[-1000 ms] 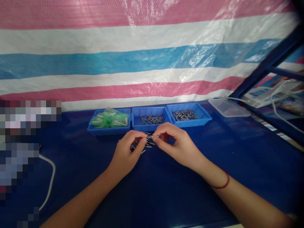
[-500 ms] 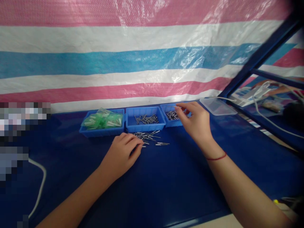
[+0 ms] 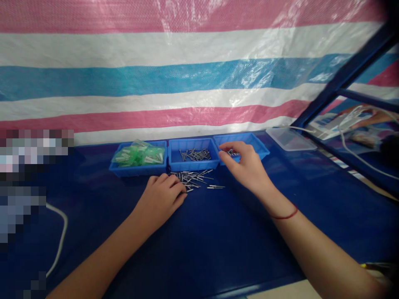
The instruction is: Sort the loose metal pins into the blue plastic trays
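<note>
My left hand point(image 3: 163, 194) rests on the blue table at the near-left edge of a loose pile of silver blind rivets point(image 3: 195, 177). Its thumb and index finger are pinched together, with one rivet end showing at the fingertips. My right hand point(image 3: 246, 168) hovers at the front of the right blue bin point(image 3: 258, 150), thumb and index finger apart, nothing visible between them. It partly hides the small metal pieces point(image 3: 232, 152) inside. The middle blue bin point(image 3: 193, 166) holds more rivet-like pieces point(image 3: 198, 155). Two rivets point(image 3: 215, 187) lie apart from the pile.
A left blue bin point(image 3: 139, 170) holds green and clear bags point(image 3: 140, 153). A clear plastic lid point(image 3: 291, 139) lies at the back right, near a dark metal frame point(image 3: 343, 79). A white cable point(image 3: 64, 232) curves at left. Behind hangs a striped sheet point(image 3: 156, 83).
My right hand has moved left and slightly down from over the right bin, uncovering its far side. My left thumb and index finger have closed together beside the pile.
</note>
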Action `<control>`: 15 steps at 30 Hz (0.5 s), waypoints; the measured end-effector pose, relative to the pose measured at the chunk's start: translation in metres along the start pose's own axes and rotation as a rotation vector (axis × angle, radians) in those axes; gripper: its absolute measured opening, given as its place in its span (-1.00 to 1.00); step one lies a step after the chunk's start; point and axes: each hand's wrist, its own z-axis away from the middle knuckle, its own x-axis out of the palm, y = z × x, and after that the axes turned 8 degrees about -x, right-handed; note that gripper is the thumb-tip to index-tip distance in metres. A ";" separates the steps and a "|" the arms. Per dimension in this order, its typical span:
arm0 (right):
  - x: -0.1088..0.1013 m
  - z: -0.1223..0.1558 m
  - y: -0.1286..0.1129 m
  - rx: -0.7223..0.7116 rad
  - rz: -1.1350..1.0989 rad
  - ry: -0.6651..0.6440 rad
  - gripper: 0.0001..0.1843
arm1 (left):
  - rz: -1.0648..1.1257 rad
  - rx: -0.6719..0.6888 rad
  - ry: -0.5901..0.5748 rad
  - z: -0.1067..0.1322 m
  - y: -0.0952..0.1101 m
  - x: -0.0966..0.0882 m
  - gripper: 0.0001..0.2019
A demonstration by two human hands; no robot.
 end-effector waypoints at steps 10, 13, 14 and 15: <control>0.001 0.007 -0.026 -0.134 -0.082 -0.095 -0.88 | -0.015 0.006 0.062 -0.002 0.000 0.004 -0.82; 0.001 0.010 -0.034 -0.189 -0.144 -0.169 -0.91 | 0.182 -0.051 0.100 -0.003 0.001 0.002 -0.82; 0.002 0.011 -0.036 -0.213 -0.165 -0.202 -0.92 | 0.269 -0.073 0.122 -0.003 0.001 0.000 -0.82; 0.003 0.013 -0.039 -0.238 -0.185 -0.239 -0.92 | 0.354 -0.100 0.148 -0.003 0.003 -0.001 -0.82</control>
